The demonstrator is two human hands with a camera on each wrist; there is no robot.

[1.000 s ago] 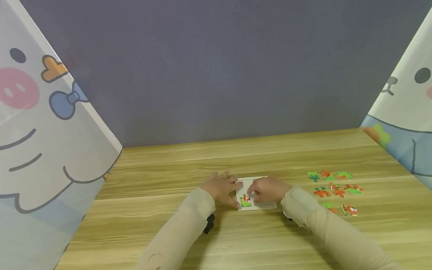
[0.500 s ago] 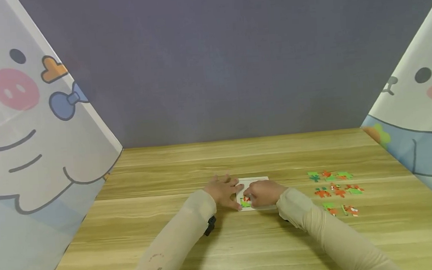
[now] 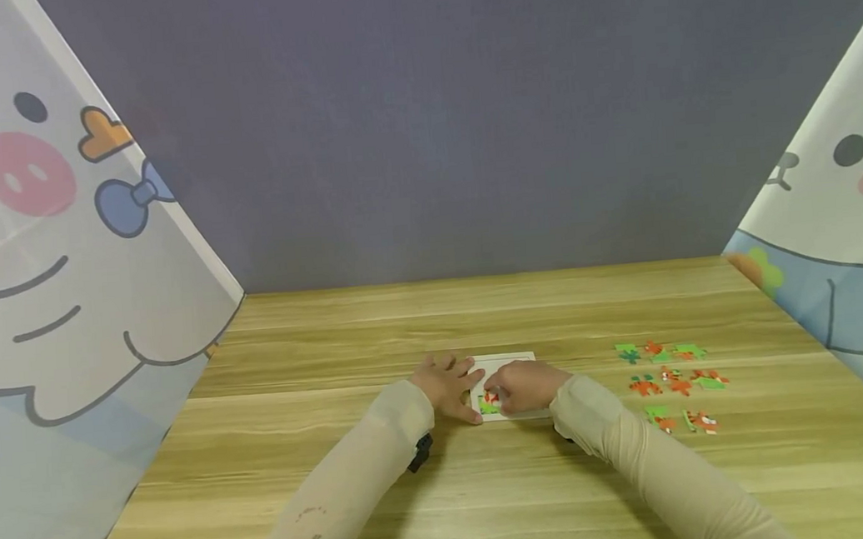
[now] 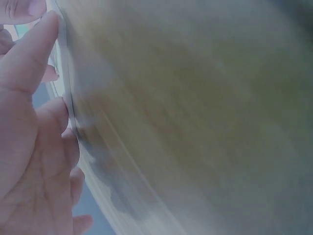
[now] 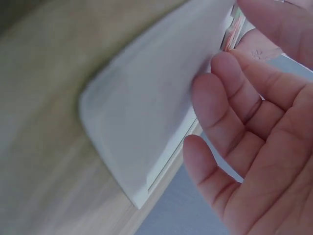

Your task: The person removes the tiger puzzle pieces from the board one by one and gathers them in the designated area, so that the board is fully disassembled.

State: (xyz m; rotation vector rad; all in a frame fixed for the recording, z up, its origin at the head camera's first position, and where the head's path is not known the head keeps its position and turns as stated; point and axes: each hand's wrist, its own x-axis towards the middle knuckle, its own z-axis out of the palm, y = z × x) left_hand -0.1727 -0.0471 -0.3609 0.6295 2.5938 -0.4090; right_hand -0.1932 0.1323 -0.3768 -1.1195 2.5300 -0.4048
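A small white puzzle tray lies on the wooden table. In its lower left corner sit green and red-orange jigsaw puzzle pieces, partly covered by my right hand. My left hand rests at the tray's left edge, fingers spread, with fingertips along the rim in the left wrist view. My right hand reaches over the tray from the right, index finger and thumb at a red-and-white puzzle piece. In the right wrist view its other fingers curl loosely above the tray's pale floor.
Several loose orange and green puzzle pieces lie in rough rows on the table to the right of the tray. A grey panel stands behind the table, and white cartoon-printed panels flank it.
My right hand has shifted slightly left, bringing its index finger and thumb over the red-and-white puzzle piece. My left hand stays at the tray's left edge.
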